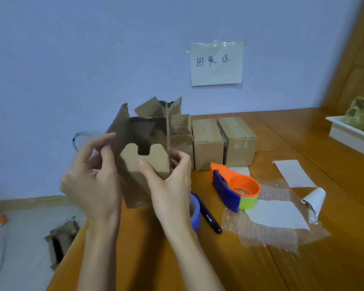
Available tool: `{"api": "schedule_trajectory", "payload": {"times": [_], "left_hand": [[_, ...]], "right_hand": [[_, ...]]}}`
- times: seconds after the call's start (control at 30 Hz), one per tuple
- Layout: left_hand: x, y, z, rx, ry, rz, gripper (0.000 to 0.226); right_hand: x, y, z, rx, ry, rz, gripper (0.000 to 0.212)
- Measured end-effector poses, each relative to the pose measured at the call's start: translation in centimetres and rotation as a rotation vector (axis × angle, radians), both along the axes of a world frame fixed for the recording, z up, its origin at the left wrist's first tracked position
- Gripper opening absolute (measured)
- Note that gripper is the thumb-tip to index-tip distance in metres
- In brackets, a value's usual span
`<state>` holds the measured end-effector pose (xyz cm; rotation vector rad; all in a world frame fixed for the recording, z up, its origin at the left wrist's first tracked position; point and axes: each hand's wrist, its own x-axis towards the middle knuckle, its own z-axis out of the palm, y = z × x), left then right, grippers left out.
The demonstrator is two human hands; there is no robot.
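A small brown cardboard box (143, 156) with its flaps open is held up above the wooden table (261, 265), its opening facing me. My left hand (93, 181) pinches the left flap between thumb and fingers. My right hand (170, 181) grips the box's lower right corner, thumb on the notched front flap. The inside of the box looks dark, and I cannot tell what it holds.
Two closed cardboard boxes (223, 141) and an opened one (180, 131) stand by the wall. An orange and blue tape dispenser (235, 189), blue tape roll (194, 211), black pen (208, 215), bubble wrap (282, 234) with paper sheets, and a white tray (351, 137) lie right. Another box (60, 242) sits on the floor.
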<state>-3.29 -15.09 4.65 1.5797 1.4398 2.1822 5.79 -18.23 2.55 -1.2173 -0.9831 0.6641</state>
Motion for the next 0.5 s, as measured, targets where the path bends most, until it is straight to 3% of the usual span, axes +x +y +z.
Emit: {"api": "schedule_trajectory", "payload": {"times": [0.23, 0.4, 0.5], "left_hand": [[-3.9, 1.7, -2.8, -0.131, -0.217, -0.011, 0.018], [-5.0, 2.4, -6.3, -0.265, -0.255, -0.02, 0.021], [-4.9, 1.9, -8.4, -0.303, -0.155, 0.034, 0.02]], "right_hand": [[-2.7, 1.9, -1.8, -0.192, -0.015, 0.138, 0.059], [-2.6, 2.6, -2.8, -0.303, -0.168, 0.12, 0.065], [-2.0, 3.0, -3.1, -0.365, -0.293, 0.132, 0.072]]}}
